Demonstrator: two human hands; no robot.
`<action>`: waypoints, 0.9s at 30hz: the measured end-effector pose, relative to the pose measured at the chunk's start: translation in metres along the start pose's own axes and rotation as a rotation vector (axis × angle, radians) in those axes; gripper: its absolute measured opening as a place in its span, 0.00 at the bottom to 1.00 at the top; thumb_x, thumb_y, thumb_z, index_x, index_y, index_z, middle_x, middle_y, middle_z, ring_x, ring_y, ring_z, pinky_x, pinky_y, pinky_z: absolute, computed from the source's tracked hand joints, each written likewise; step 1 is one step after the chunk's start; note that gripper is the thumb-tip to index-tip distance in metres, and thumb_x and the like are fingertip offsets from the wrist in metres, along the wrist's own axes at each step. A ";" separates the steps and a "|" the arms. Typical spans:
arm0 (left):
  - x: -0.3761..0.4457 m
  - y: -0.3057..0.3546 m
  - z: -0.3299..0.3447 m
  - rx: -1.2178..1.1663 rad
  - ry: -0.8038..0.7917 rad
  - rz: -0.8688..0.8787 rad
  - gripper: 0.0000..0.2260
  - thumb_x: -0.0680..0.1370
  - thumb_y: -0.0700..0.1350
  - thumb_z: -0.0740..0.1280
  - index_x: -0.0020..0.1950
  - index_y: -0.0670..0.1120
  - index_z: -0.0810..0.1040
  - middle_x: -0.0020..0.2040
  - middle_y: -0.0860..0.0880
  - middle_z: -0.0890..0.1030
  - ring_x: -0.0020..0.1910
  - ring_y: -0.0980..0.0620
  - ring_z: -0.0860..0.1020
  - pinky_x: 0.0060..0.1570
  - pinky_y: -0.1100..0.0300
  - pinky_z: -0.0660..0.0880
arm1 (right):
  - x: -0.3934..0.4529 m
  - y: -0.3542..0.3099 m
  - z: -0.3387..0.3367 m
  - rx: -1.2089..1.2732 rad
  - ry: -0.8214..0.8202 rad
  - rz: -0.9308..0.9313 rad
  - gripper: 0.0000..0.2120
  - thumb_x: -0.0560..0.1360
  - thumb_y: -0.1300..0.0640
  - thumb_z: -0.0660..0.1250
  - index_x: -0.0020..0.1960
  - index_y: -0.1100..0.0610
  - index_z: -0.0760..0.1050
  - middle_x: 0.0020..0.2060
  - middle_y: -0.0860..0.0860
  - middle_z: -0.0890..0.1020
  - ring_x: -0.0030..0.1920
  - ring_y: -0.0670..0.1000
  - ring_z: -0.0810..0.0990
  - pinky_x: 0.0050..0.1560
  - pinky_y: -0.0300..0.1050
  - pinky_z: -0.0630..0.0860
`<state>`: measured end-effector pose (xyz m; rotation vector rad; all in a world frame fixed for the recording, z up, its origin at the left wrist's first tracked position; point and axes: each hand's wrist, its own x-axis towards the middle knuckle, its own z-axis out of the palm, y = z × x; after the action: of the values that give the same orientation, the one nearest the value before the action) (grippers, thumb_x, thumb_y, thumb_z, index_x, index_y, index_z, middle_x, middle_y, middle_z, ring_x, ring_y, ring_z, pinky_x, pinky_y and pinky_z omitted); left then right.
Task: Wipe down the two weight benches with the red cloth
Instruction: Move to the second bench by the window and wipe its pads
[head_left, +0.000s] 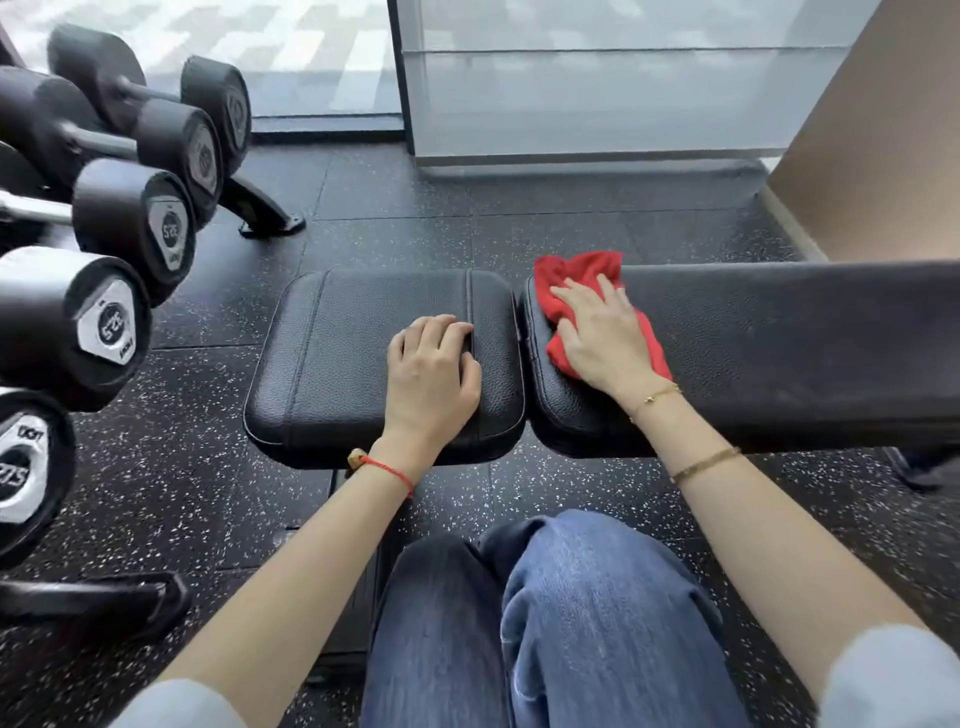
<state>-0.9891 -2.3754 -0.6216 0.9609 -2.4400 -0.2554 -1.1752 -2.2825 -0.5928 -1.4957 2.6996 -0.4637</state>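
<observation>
A black padded weight bench lies across the view in two parts: a square seat pad (343, 358) on the left and a long back pad (779, 343) running to the right. The red cloth (571, 273) is bunched at the left end of the back pad. My right hand (602, 338) presses flat on the cloth with its fingers spread. My left hand (434, 369) rests on the right part of the seat pad, fingers bent against the leather and holding nothing. Only this one bench is in view.
A rack of black dumbbells (109, 322) fills the left side, its foot (270, 218) on the speckled rubber floor (519, 218). Glass panels (597, 93) stand behind the bench, a tan wall (883, 145) at the right. My jeans-clad knees (571, 613) are just before the bench.
</observation>
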 end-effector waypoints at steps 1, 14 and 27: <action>-0.001 0.000 0.002 0.018 -0.003 0.003 0.16 0.77 0.46 0.60 0.62 0.46 0.78 0.63 0.49 0.78 0.66 0.46 0.73 0.69 0.49 0.65 | -0.005 -0.007 0.003 -0.002 -0.027 -0.071 0.23 0.79 0.56 0.58 0.74 0.52 0.66 0.75 0.49 0.66 0.77 0.57 0.55 0.77 0.54 0.47; -0.004 -0.002 0.004 0.041 -0.022 0.011 0.19 0.77 0.47 0.58 0.66 0.46 0.76 0.66 0.48 0.76 0.67 0.46 0.71 0.71 0.46 0.64 | -0.004 0.048 -0.012 -0.005 0.095 0.168 0.23 0.79 0.57 0.58 0.73 0.55 0.66 0.74 0.51 0.67 0.76 0.59 0.57 0.77 0.53 0.50; -0.005 -0.001 0.003 0.036 -0.018 0.012 0.18 0.77 0.45 0.60 0.66 0.45 0.76 0.67 0.47 0.77 0.68 0.45 0.72 0.71 0.45 0.64 | -0.057 0.068 -0.017 0.046 0.058 -0.016 0.22 0.77 0.60 0.60 0.71 0.54 0.70 0.71 0.50 0.71 0.75 0.58 0.61 0.76 0.54 0.54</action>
<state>-0.9874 -2.3727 -0.6267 0.9637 -2.4736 -0.2174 -1.2030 -2.1971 -0.6013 -1.5166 2.7017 -0.5748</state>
